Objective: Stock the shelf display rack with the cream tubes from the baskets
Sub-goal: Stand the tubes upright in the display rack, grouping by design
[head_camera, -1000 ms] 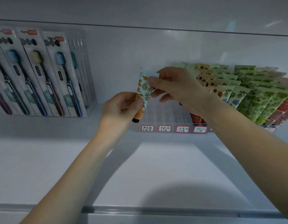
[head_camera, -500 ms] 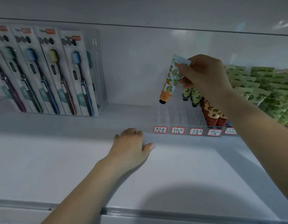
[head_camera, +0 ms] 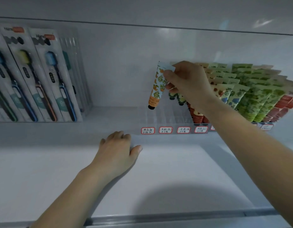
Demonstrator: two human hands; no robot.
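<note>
White shelf (head_camera: pixel 175 178): closest thing, a plain flat board with a grey front lip, pretty dim.
Left hand (head_camera: pixel 117 153): lying palm down on the shelf, fingers relaxed and slightly bent, thumb out to the side, holding nothing.
Price labels (head_camera: pixel 165 130): row of little red-bordered stickers with handwriting, too blurry to read.
Display rack (head_camera: pixel 168 120): clear plastic, right behind those labels; left slots see-through, right side packed.
Right hand (head_camera: pixel 188 81): reaching in over the rack, thumb and fingers pinching the cream tube (head_camera: pixel 156 89) near its flat crimped top.
Cream tube: orange-fruit print, black cap pointing down, leaning; it hangs over the rack's left end, can't tell if the cap touches.
Stocked tubes (head_camera: pixel 251 99): leafy green, red and blue prints, rows leaning back, caps down.
Toothbrush packs (head_camera: pixel 48 76): far left, standing side by side by the back wall.
</note>
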